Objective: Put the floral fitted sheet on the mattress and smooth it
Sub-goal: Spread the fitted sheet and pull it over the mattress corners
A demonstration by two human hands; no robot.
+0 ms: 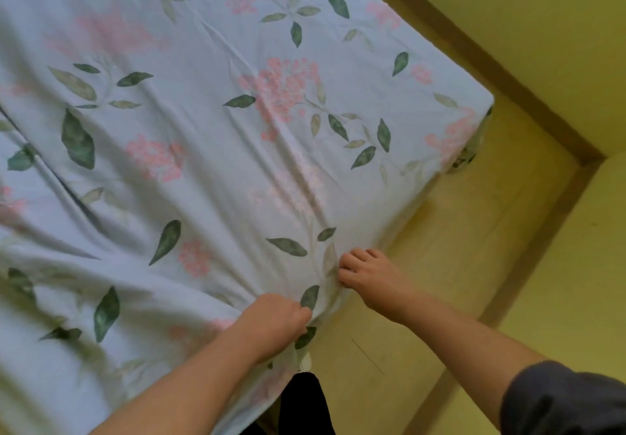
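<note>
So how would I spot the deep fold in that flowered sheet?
Start from the floral sheet filling most of the view, then look toward the left. The fold is a long dark slanting line there; the other wrinkles are shallow and pale.

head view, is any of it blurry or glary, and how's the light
Head view: soft all over, most smeared on the floral fitted sheet at lower left; the left hand and right hand gripping its edge are only slightly soft. Head view: even, yellowish light, no glare, faint shadows in the folds.
</note>
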